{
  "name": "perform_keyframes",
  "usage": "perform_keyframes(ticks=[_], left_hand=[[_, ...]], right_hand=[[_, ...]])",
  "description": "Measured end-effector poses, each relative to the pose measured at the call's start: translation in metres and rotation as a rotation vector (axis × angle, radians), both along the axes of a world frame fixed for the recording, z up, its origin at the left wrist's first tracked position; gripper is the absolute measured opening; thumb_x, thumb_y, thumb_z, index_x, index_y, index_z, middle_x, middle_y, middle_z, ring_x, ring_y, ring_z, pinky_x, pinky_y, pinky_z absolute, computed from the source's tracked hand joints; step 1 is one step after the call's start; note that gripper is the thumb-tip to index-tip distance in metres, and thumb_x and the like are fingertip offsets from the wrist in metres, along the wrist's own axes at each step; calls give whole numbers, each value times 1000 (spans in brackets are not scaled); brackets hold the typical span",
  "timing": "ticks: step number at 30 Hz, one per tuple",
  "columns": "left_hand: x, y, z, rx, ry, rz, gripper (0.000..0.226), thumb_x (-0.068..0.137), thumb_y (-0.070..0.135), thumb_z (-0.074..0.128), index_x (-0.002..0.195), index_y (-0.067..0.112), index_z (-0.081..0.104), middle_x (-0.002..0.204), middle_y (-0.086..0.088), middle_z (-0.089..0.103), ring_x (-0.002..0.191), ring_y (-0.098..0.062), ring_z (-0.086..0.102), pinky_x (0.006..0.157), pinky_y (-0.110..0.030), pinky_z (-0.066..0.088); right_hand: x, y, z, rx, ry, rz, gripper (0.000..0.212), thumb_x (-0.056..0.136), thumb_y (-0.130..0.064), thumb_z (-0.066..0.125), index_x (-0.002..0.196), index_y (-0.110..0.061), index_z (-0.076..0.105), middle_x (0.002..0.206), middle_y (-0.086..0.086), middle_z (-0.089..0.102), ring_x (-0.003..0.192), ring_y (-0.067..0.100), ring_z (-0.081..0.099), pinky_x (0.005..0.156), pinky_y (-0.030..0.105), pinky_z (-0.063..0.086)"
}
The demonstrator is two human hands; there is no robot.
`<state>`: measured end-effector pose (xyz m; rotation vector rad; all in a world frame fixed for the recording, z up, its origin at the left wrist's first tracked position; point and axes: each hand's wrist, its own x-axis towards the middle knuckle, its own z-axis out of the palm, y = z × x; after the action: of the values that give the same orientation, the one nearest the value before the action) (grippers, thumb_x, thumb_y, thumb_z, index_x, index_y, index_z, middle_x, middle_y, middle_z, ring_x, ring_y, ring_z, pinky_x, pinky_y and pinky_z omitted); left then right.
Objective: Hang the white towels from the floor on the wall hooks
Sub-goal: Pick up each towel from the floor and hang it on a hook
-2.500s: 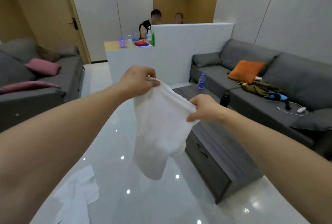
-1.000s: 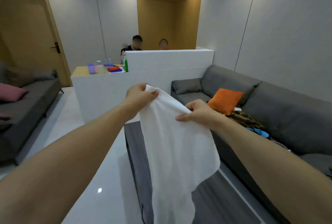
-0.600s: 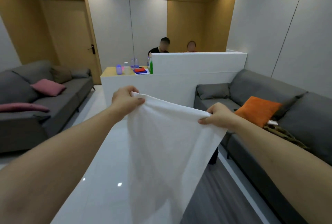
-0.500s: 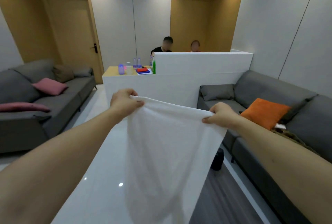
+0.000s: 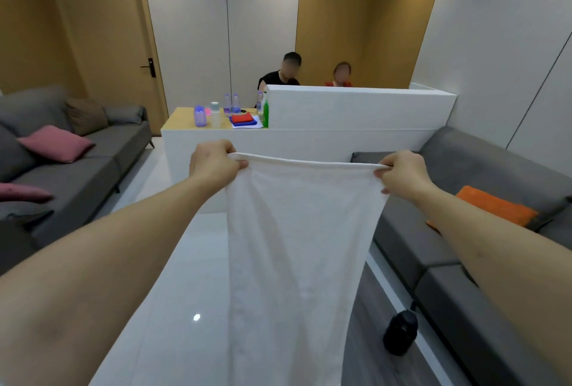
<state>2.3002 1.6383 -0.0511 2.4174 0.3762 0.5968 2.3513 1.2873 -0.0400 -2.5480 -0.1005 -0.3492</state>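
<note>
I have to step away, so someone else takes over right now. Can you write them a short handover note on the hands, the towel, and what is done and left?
Left hand: pinches the towel's top left corner.
Right hand: pinches the top right corner.
Towel: off the floor, top edge stretched flat between both hands, the rest hanging down in front of the person.
Done: this towel is picked up and spread.
Left: hang it. No wall hooks are in view and no other towels show, so look around for both.
</note>
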Motion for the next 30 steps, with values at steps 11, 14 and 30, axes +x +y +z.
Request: perform_keyframes(ticks=[11, 14, 30], left_hand=[[27, -41, -1, -14, -197, 9, 22, 81, 38, 74, 76, 21, 62, 77, 0, 61, 80, -21, 54, 62, -29, 34], [1, -69, -30, -10, -162, 35, 23, 81, 38, 72, 72, 21, 60, 72, 3, 61, 78, -20, 54, 65, -29, 35], [-232, -236, -242, -126, 253, 134, 11, 84, 32, 70, 74, 28, 66, 72, 14, 60, 70, -4, 55, 56, -18, 39]], right_hand=[[29, -38, -13, 50, -288, 23, 14, 85, -11, 63, 85, -11, 77, 80, 12, 73, 83, 28, 66, 70, 32, 46], [11, -67, -47, 114, -271, 65, 16, 83, -9, 63, 88, -11, 78, 85, 10, 75, 85, 27, 68, 79, 38, 52], [-178, -227, -286, 146, 148, 126, 20, 75, -3, 65, 79, -17, 78, 72, 0, 72, 71, 20, 66, 64, 24, 44]])
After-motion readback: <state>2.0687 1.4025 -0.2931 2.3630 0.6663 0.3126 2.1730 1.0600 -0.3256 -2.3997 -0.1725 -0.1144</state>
